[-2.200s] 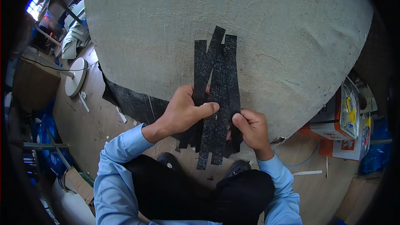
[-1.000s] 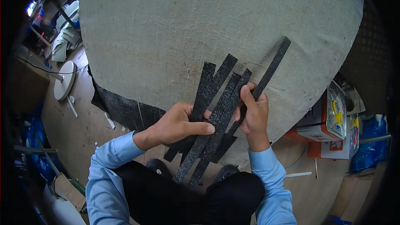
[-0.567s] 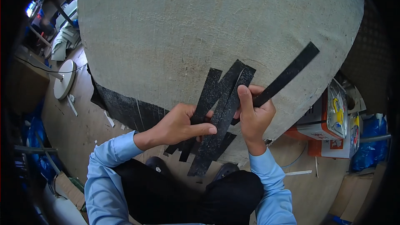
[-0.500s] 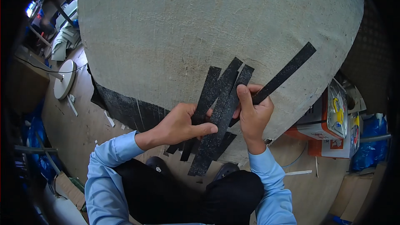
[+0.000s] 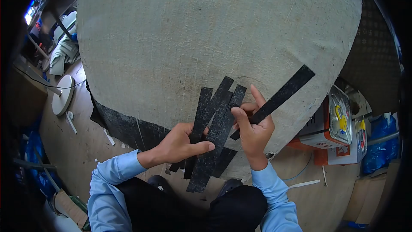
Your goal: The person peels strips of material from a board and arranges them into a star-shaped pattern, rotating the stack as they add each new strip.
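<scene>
Several flat black strips [image 5: 219, 122], speckled with pale dust, are fanned out in my left hand [image 5: 182, 145]. The thumb lies across the front strip and the other fingers go behind the bundle. A separate black strip [image 5: 285, 92] slants up to the right in my right hand [image 5: 255, 131], held low between thumb and palm with its lower end poking out on the left. My right index finger points up, and the thumb tip is beside the edge of the fanned strips. Below both hands is a large grey, rough-surfaced sheet [image 5: 171, 51] with a black band [image 5: 124, 122] along its near left edge.
On the right stand metal cans [image 5: 337, 122] with yellow caps, next to a blue plastic bag [image 5: 380, 141] and cardboard [image 5: 365, 197]. A round white base [image 5: 63, 95] with a pole is on the left. White scraps [image 5: 71, 122] lie on the floor.
Both hands and the strips sit slightly lower and further left in view. My right index finger has lifted, and the single strip has shifted so its lower end shows left of my right hand.
</scene>
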Available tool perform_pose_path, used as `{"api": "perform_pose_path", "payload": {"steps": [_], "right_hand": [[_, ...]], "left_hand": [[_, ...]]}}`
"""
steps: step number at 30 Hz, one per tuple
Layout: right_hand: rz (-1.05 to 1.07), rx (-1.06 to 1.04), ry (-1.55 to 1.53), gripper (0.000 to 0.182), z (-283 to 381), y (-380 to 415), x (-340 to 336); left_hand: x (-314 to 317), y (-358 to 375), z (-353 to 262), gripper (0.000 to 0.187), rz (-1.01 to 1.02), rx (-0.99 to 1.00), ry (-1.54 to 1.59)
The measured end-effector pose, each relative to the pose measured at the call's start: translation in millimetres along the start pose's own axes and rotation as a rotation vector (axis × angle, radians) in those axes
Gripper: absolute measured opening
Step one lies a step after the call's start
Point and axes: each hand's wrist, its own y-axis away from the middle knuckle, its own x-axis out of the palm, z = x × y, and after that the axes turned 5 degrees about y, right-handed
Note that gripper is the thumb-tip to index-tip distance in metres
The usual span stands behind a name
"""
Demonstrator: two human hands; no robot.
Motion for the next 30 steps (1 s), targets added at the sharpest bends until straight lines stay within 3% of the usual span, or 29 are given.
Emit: {"api": "perform_pose_path", "payload": {"steps": [2,4,8,11,13,17,19,20,25,27,28,30], "right_hand": [[-0.019,-0.061,0.093,0.047,0,0,-2],[0.021,0.133,0.072,0.046,1,0,-5],[0.019,0.308,-0.024,0.036,16,-2,-5],[-0.044,0.232,0.002,0.025,18,-2,-2],[-0.047,0.022,0.250,0.022,16,-3,-3],[-0.043,-0.140,0.423,0.022,10,0,-4],[-0.040,-0.407,0.520,0.021,3,-3,-4],[-0.041,-0.409,0.519,0.021,3,-3,-4],[0.026,-0.252,0.306,0.017,4,-1,-11],[0.106,-0.349,0.079,0.020,1,-1,-14],[0.188,-0.081,-0.097,0.019,10,1,-20],[0.154,0.112,-0.432,0.021,14,-2,-26]], "left_hand": [[-2,-2,4,0.025,0.005,0.032,-0.057],[-2,-2,6,0.025,0.004,0.056,-0.111],[0,-1,8,0.030,-0.033,0.070,-0.262],[3,-4,12,0.032,-0.078,0.065,-0.362],[4,-4,13,0.032,-0.105,0.083,-0.355],[4,-3,6,0.031,-0.098,0.064,-0.303],[3,-3,7,0.031,-0.089,0.069,-0.314],[2,-3,10,0.030,-0.075,0.051,-0.311],[-1,-4,3,0.023,-0.028,0.004,-0.096],[-4,-6,8,0.020,0.002,0.006,0.084],[-6,-6,10,0.020,-0.011,0.013,0.093],[-10,-5,12,0.018,-0.015,0.080,0.093]]}}
